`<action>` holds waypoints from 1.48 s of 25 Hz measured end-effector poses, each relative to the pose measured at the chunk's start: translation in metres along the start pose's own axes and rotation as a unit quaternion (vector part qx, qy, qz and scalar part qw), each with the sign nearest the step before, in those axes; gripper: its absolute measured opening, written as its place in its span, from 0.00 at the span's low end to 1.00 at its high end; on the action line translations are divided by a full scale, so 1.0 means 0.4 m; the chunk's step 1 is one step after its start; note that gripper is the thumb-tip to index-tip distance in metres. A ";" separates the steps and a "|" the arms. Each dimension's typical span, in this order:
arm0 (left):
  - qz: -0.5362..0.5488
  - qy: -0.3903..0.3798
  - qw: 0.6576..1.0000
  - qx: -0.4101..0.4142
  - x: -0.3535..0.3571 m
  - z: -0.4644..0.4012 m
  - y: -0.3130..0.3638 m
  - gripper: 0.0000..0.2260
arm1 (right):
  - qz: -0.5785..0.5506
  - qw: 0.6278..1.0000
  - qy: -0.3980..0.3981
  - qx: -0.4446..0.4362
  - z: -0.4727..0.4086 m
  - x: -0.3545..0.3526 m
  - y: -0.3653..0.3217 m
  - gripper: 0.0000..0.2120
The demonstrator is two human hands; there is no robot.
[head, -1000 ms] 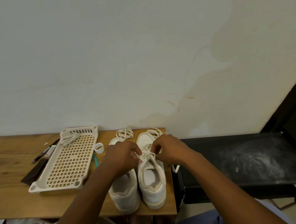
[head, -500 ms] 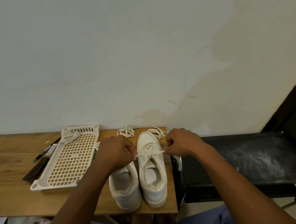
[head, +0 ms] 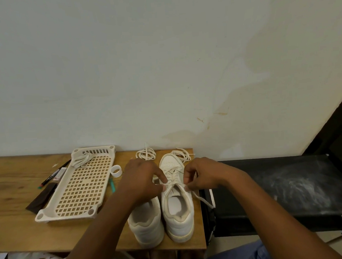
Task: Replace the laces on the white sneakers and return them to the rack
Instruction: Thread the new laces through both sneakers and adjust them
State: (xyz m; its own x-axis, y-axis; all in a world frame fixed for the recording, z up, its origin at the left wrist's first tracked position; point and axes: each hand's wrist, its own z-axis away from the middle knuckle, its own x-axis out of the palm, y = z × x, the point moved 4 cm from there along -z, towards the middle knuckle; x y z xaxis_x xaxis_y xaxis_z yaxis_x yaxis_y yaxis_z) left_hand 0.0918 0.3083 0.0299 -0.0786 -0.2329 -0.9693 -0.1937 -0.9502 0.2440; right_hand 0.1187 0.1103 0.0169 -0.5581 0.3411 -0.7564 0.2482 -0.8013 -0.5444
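— Sneakers first: where do they stand?
— Side by side on the wooden table (head: 16,199), heels toward the person. The right sneaker (head: 177,205) lies under both hands; the left sneaker (head: 147,225) touches it, partly under the left wrist.
— And the hands?
— The left hand (head: 143,179) has fingers curled, pinching the lace (head: 172,179) at its left end. The right hand (head: 203,173) pinches the same lace opposite; a loose end trails off below it, over the table edge.
— Around the grip?
— Left of it a perforated rack (head: 79,187) holding a bundled lace (head: 81,160); behind it, two loose lace coils (head: 146,154); between rack and left hand, a white ring (head: 116,170).
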 end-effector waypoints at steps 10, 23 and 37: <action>-0.067 0.000 0.996 -0.055 0.013 -0.002 0.001 0.07 | 0.098 0.994 0.056 -0.001 0.003 -0.008 -0.030 0.02; 0.495 0.023 0.857 -0.139 -0.004 0.013 0.011 0.10 | -0.456 0.888 0.051 0.030 0.014 -0.030 -0.018 0.12; 0.399 0.123 0.904 -0.098 0.008 0.010 0.012 0.16 | -0.522 0.841 0.142 -0.008 0.009 0.015 -0.065 0.19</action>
State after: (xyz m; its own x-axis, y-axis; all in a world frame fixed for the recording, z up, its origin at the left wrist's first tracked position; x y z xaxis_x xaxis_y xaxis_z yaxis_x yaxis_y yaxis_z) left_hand 0.0867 0.3040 0.0280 0.1080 -0.8754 -0.4712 0.0081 -0.4732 0.8809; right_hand 0.1061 0.1316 0.0278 -0.2678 0.9600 0.0819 -0.2475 0.0136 -0.9688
